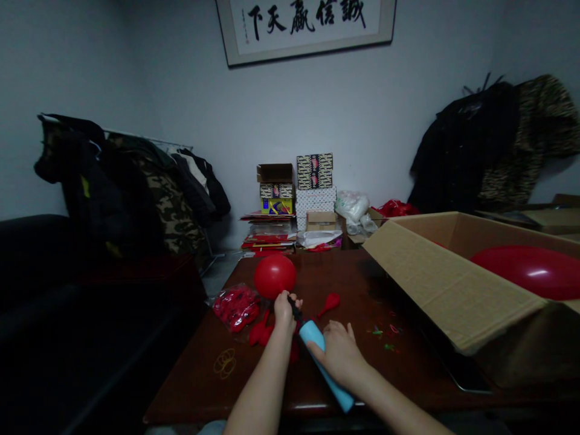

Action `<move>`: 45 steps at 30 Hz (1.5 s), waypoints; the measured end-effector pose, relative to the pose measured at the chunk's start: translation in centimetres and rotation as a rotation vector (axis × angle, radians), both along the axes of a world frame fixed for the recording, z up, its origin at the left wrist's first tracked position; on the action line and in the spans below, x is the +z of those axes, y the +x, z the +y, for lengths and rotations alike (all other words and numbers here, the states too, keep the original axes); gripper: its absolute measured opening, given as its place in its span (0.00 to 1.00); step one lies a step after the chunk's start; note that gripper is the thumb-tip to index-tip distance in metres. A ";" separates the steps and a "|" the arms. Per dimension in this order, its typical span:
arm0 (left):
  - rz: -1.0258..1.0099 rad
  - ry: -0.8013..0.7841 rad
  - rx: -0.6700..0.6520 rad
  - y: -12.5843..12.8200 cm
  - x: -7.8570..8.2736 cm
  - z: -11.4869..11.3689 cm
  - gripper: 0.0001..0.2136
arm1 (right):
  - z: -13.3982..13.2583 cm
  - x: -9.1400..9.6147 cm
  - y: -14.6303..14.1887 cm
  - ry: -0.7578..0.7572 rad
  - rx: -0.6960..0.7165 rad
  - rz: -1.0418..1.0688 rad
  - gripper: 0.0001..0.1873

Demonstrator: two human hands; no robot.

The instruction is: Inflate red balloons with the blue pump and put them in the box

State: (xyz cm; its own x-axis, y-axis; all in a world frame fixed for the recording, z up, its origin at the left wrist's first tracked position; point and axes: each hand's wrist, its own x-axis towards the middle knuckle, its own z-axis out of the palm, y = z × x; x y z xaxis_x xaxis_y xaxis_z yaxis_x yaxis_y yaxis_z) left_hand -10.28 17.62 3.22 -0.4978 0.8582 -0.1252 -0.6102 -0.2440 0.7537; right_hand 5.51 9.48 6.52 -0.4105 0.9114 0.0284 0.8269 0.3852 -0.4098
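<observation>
A small, partly inflated red balloon (274, 276) stands up above the table at the black nozzle end of a blue hand pump (324, 367). My left hand (284, 313) is closed around the balloon's neck and the nozzle. The pump slants toward me, its near end by the table's front edge. My right hand (342, 355) grips the blue barrel, thumb on the near side and fingers over the top. Flat red balloons (261, 331) lie beside and beneath my left wrist, and another uninflated balloon (331, 301) rests beyond the pump.
A clear bag of red balloons (236, 307) lies at the table's left. Yellow rubber bands (225, 363) sit near it; small coloured bands (389, 331) lie at right. An open cardboard box (457, 284) holds a large red balloon (534, 270), with a dark flat device (460, 368) beside it.
</observation>
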 end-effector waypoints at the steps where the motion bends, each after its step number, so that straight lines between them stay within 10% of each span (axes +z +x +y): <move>1: 0.005 -0.001 0.011 -0.3 0.2 0.2 0.06 | -0.4 0.1 0.5 -0.004 0.013 -0.003 0.34; 18: -0.326 0.053 -0.290 -4.1 1.6 -0.7 0.04 | -2.1 0.6 5.1 -0.018 0.019 -0.033 0.30; 45: -0.133 -0.063 -0.043 -1.2 -0.3 -0.2 0.06 | 1.6 -0.2 -2.0 0.057 0.001 -0.070 0.33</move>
